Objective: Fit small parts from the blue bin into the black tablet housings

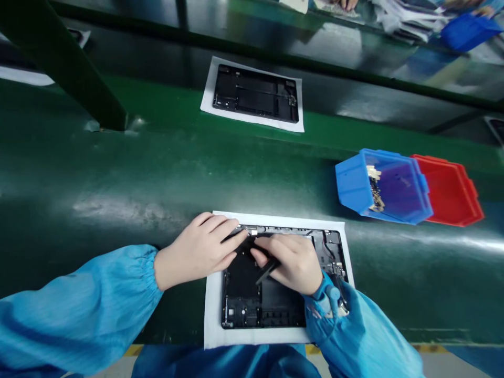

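Note:
A black electronic device casing (281,302), its inside facing up, lies on a white sheet (214,331) in front of me. My left hand (202,247) rests at its upper left edge, fingers stretched out and thumb apart, the fingertips touching the casing. In my right hand (293,262), above the middle of the casing, a slim black tool (268,270) is pinched; its exact kind is not clear. The tool's tip is hidden among the fingers near the upper edge. Dark wires run along the casing's right side, and my right wrist covers part of that area.
A blue bin (356,184) with small metallic parts stands to the right, beside a red bin (452,191). Another open casing (255,94) lies on a white sheet farther back. A green post (90,89) rises at the left. Co-workers' hands show beyond the far shelf.

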Demonstrator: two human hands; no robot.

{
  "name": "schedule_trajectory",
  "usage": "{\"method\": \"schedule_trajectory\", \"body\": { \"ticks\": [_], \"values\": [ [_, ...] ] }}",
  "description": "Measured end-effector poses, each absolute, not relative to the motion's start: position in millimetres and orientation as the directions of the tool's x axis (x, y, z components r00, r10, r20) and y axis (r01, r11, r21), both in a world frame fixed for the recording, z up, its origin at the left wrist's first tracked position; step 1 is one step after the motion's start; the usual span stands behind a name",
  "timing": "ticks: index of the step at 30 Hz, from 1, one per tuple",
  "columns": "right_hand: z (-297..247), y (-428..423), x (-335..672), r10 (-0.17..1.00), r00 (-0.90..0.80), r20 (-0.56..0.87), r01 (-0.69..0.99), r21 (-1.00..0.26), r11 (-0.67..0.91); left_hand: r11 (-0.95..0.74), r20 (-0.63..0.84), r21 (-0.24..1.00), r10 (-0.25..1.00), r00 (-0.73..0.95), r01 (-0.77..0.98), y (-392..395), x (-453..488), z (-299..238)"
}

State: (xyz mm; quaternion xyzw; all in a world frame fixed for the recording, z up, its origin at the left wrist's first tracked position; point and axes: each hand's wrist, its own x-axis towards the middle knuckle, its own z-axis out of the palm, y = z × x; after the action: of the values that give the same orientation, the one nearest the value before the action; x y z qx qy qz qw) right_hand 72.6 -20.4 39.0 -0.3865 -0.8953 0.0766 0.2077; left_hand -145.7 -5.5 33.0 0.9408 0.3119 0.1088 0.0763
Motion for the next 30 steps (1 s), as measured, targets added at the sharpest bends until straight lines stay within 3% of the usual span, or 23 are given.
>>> {"method": "schedule_trajectory", "body": {
  "ticks": [4,13,19,24,27,30],
  "values": [
    [35.0,-16.4,78.7,0.843,-0.517,0.151,0.772,-0.343,0.535,-0.8,0.145,0.189,0.596,0.79,0.569,-5.3,-143.8,34.2],
    [39.0,-14.4,77.8,0.894,-0.447,-0.038,0.83,-0.391,0.399,-0.805,0.204,0.217,0.591,0.78,0.553,-5.3,-140.0,25.1],
    [52.9,-21.8,83.6,0.908,-0.407,0.095,0.812,-0.419,0.407,-0.779,0.219,0.203,0.626,0.748,0.593,-9.2,-137.1,20.6],
    [77.0,-37.8,101.4,0.882,-0.42,0.213,0.829,-0.304,0.468,-0.773,0.247,0.218,0.634,0.733,0.595,-6.9,-131.9,21.7],
    [84.3,-43.8,124.5,0.91,-0.353,0.219,0.869,-0.283,0.405,-0.701,0.217,0.31,0.71,0.67,0.642,6.7,-119.0,28.8],
    [81.9,-47.2,155.0,0.957,-0.223,0.186,0.911,-0.309,0.272,-0.633,0.091,0.319,0.762,0.642,0.706,21.2,-98.3,37.9]
  ]
}}
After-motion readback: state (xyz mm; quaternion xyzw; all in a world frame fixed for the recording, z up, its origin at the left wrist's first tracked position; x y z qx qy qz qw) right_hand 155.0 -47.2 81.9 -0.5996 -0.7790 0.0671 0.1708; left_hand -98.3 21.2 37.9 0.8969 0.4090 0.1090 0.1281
